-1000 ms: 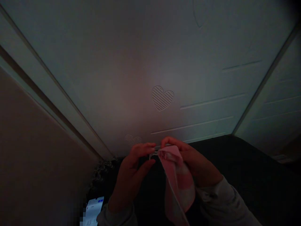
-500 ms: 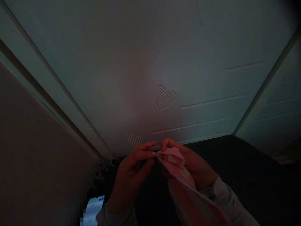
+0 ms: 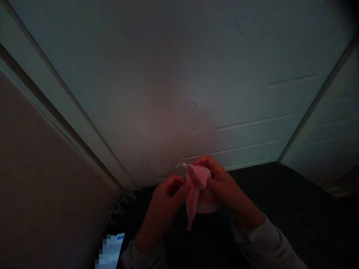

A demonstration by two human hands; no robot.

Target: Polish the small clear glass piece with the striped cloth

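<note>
A pink cloth (image 3: 203, 198) with paler patches is bunched between my hands near the lower middle of the head view. My right hand (image 3: 221, 183) is closed on its upper right part, thumb in front. On the left edge of the cloth, my left hand (image 3: 171, 198) has thumb and fingers pinched together. A small clear piece (image 3: 183, 164), perhaps a plastic hook or clip, sticks out at the cloth's top left corner. How it joins the cloth is hard to make out in the dim light. One narrow end of the cloth hangs down below my left fingertips.
A pale panel with embossed hearts (image 3: 197, 117) and grooves rises behind a dark surface (image 3: 260, 194). Several small shiny clear pieces (image 3: 120, 203) lie along the left edge. A lit phone (image 3: 112, 252), partly blurred out, rests at the lower left.
The cloth has swung from trailing toward the lower right to hanging beneath my hands. My right hand has risen slightly, and the clear piece now shows above the cloth.
</note>
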